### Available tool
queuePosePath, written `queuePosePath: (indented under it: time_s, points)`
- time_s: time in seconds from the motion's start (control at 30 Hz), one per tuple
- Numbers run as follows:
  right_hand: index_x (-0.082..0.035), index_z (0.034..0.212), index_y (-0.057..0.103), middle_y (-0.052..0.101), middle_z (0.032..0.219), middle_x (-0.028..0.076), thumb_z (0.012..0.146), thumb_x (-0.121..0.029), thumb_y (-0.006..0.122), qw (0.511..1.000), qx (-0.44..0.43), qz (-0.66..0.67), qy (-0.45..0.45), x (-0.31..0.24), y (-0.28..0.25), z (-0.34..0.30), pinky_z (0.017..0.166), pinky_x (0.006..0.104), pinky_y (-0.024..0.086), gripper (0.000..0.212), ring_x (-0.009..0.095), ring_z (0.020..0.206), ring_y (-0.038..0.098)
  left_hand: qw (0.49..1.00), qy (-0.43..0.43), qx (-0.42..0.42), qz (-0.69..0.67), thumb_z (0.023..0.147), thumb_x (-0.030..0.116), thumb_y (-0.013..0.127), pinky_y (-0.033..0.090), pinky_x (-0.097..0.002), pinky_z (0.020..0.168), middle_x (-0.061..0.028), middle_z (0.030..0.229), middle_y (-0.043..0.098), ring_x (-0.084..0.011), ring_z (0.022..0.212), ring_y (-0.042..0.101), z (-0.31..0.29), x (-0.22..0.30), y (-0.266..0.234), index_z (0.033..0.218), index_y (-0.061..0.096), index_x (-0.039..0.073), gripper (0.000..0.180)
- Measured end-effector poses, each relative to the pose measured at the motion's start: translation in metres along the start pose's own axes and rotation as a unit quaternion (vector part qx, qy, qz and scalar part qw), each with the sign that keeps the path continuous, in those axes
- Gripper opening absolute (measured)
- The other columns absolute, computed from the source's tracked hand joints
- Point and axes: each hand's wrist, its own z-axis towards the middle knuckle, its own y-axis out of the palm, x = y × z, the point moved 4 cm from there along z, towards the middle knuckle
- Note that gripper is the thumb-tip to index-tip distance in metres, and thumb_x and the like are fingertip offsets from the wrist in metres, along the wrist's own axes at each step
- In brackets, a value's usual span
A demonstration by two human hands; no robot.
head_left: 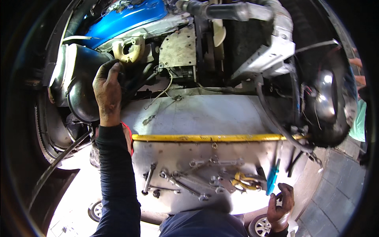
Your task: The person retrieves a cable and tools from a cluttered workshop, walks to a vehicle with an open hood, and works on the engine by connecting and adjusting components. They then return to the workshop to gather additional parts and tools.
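My left hand (107,94) is raised into the engine bay, its thumb and forefinger close together at a tan cast manifold (129,50); whatever sits between the fingertips is too small to make out. A large rounded black housing (83,89) lies right beside that hand. Low on the right, my right hand (281,207) has curled fingers with a gap to the thumb and nothing visible in it. Just off its fingertips lies a screwdriver with a blue handle (272,177). Yellow-handled pliers (246,181) and several wrenches (183,185) are spread on the metal panel (158,152).
A yellow bar (209,138) crosses behind the tools. Beyond it are a blue engine cover (130,21), a flat metal plate (178,47) and a grey bracket (264,59). A dark hose (272,118) curves down on the right. Another person's green clothing (358,120) shows at the right edge.
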Motion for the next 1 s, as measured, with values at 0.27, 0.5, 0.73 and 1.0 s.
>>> queuePosePath:
  time_s: [0.27,0.5,0.73,1.0]
  points:
    - [0.002,0.118,0.064,0.065,0.111,0.022,0.081,0.005,0.067,0.995,0.033,0.031,-0.083,0.002,-0.022,-0.053,0.064,0.0351,0.058,0.038,0.033,0.086,0.070,0.970,0.122,-0.061,0.203,0.096,0.012,0.067,0.052,-0.0311,0.086,-0.0134,0.102,0.073,-0.0193,0.093,0.068,-0.171,0.091,-0.016,0.112,0.069,-0.003,0.021]
    - [0.001,0.111,0.066,0.066,0.105,0.019,0.083,0.003,0.070,0.983,0.065,0.068,-0.161,0.025,-0.063,-0.112,0.069,0.0408,0.057,0.029,0.035,0.084,0.069,0.950,0.074,-0.134,0.272,0.088,0.009,0.071,0.054,-0.0348,0.073,-0.0137,0.097,0.070,-0.0218,0.075,0.067,-0.343,0.101,-0.028,0.110,0.069,-0.001,0.024]
    - [-0.003,0.108,0.067,0.065,0.102,0.015,0.086,-0.007,0.070,0.972,0.032,0.042,-0.230,0.084,-0.080,-0.183,0.076,0.0418,0.056,0.023,0.034,0.087,0.068,0.943,0.101,-0.195,0.249,0.087,0.012,0.071,0.056,-0.0396,0.074,-0.0129,0.105,0.067,-0.0293,0.081,0.070,-0.502,0.095,0.018,0.111,0.068,0.004,0.025]
    - [-0.005,0.108,0.066,0.065,0.102,0.011,0.087,-0.016,0.070,0.972,-0.044,-0.012,-0.232,0.134,-0.064,-0.212,0.078,0.0407,0.056,0.024,0.033,0.088,0.067,0.909,0.199,-0.236,0.279,0.086,0.018,0.070,0.053,-0.0454,0.086,-0.0131,0.113,0.062,-0.0351,0.101,0.064,-0.571,0.063,0.051,0.109,0.067,0.009,0.025]
